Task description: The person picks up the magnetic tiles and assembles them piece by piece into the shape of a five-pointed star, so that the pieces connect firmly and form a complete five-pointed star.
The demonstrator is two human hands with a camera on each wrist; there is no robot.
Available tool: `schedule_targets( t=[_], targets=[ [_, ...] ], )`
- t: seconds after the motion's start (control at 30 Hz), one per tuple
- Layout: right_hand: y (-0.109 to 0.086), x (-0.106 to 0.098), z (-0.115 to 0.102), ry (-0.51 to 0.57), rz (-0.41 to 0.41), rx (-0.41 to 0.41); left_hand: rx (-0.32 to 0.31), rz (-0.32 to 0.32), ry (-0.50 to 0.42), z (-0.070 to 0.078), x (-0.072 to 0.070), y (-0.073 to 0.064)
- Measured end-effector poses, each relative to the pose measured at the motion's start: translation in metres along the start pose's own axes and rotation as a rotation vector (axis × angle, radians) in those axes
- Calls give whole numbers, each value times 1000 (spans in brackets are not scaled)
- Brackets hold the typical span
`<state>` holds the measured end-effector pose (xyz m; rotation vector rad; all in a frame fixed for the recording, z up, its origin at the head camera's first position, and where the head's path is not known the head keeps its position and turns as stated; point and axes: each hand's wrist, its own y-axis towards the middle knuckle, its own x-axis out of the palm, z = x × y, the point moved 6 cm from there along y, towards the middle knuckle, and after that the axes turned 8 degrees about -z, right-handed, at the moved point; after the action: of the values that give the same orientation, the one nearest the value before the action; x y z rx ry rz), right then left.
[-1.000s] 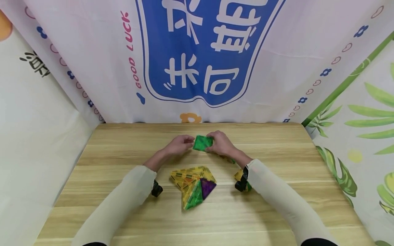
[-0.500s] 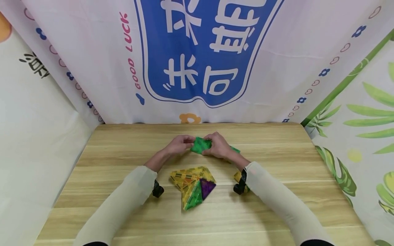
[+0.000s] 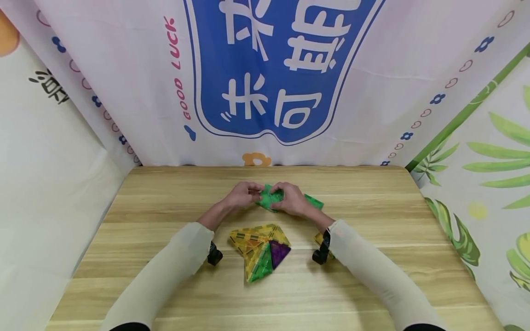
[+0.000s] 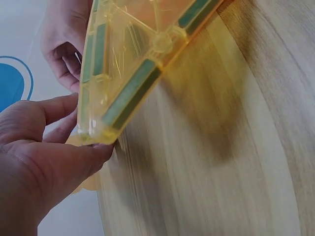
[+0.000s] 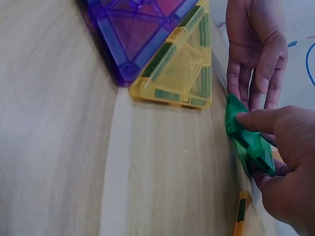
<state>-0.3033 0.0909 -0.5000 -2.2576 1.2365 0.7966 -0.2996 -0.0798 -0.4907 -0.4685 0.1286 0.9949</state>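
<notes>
My right hand (image 3: 291, 200) pinches a green magnetic tile (image 3: 272, 198) near the far side of the table. In the right wrist view, the thumb of the right hand (image 5: 290, 157) lies on the face of the green tile (image 5: 248, 137), fingers beneath. My left hand (image 3: 243, 195) faces it, its loosely extended fingertips right at the tile's left edge. The left hand (image 4: 44, 147) shows thumb and fingers apart behind a yellow tile corner (image 4: 133, 93) close to the camera. Nearer me lies a build of yellow tiles (image 3: 248, 241) with a green piece (image 3: 262, 269) and purple triangle (image 3: 279, 253).
Another green tile (image 3: 313, 201) lies right of my right hand. A yellow tile (image 3: 319, 237) is partly hidden behind the right wrist camera (image 3: 320, 256). The wooden table (image 3: 165, 285) ends at a printed curtain (image 3: 348, 138).
The right hand has moved slightly left with the green tile, which has turned and tilted between the hands. The green tile at right has come into view. The left hand stays nearly still.
</notes>
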Motion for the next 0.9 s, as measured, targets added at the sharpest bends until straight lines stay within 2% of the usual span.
schedule_targets(
  t=[0.2,0.5,0.7,0.9],
  targets=[
    [1,3,6,173,12,32,32,-4,5,-3,1,2],
    [-5,4,5,416,-21,-10,28,-25,-191,-7,-4,-10],
    [-17,4,-3,513,-88,-9,48,-52,-158,-4,-8,-22],
    [-29,8,-10,527,-138,-11,68,-102,-123,-2,-10,-39]
  ],
)
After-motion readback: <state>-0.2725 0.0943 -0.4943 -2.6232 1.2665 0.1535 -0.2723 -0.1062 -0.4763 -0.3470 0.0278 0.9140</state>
